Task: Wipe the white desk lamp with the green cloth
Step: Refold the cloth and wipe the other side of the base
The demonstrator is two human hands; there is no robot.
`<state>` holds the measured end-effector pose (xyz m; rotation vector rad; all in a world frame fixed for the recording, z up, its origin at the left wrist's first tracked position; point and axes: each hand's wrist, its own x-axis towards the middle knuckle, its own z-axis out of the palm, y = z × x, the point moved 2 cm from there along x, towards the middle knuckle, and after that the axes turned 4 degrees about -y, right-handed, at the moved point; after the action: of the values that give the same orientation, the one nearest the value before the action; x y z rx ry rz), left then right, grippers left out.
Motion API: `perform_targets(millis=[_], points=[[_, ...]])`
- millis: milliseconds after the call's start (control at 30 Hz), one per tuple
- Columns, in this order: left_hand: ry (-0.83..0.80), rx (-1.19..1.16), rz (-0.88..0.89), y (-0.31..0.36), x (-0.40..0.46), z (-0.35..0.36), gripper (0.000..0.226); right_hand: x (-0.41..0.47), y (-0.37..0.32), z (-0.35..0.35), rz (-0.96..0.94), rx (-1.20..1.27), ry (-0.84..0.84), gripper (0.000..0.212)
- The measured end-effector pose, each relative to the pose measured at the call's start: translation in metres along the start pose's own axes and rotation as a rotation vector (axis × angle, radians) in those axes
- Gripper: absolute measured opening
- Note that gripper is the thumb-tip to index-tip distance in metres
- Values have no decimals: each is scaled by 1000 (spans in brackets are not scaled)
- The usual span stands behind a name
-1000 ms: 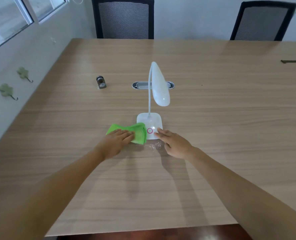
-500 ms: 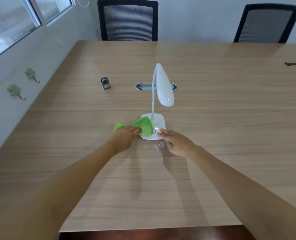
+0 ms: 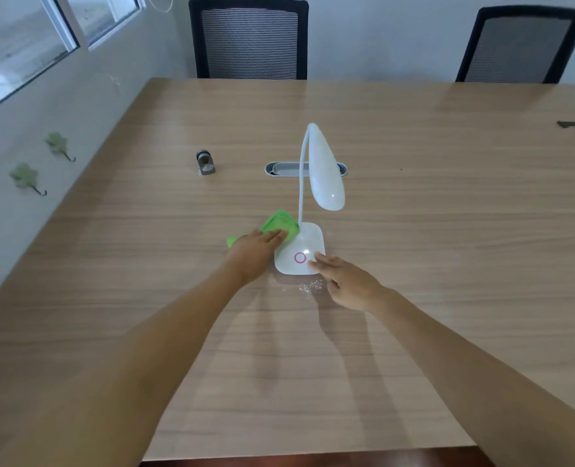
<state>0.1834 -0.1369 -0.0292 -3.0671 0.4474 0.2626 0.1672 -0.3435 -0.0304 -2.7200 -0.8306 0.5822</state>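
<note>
The white desk lamp [image 3: 325, 170] stands upright mid-table on a square base [image 3: 308, 242] with a pink ring, its oval head bent toward me. My left hand [image 3: 250, 252] presses the folded green cloth [image 3: 279, 225] against the base's far-left corner, beside the thin neck. My right hand [image 3: 345, 281] rests flat, fingertips on the base's near-right edge, holding nothing. Part of the cloth is hidden under my left fingers.
The wooden table [image 3: 447, 230] carries a small metal clip-like object [image 3: 206, 162] at the left, an oval cable grommet [image 3: 281, 169] behind the lamp, and pale crumbs [image 3: 309, 286] before the base. Two black mesh chairs [image 3: 250, 38] stand at the far edge; a wall lies left.
My left hand has slid the cloth from the base's front-left, over the ring area, toward the back-left corner by the neck. My right hand has stayed at the base's front edge.
</note>
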Motion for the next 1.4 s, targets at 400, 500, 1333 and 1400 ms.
perform_targets(millis=[400,500,1333,1400], points=[[138,16,86,-3,-8,10,73,-2,-3,-2,8,31,-14,58],[85,2,54,-7,-18,16,69,-2,-3,-2,8,37,-9,58],[-137,-933,-330,-103,-162,-35,24,43,-142,19,-23,1077,-172,24],[-133,-946,-385,-109,-175,-30,19,43,-151,21,0,1118,-191,26]])
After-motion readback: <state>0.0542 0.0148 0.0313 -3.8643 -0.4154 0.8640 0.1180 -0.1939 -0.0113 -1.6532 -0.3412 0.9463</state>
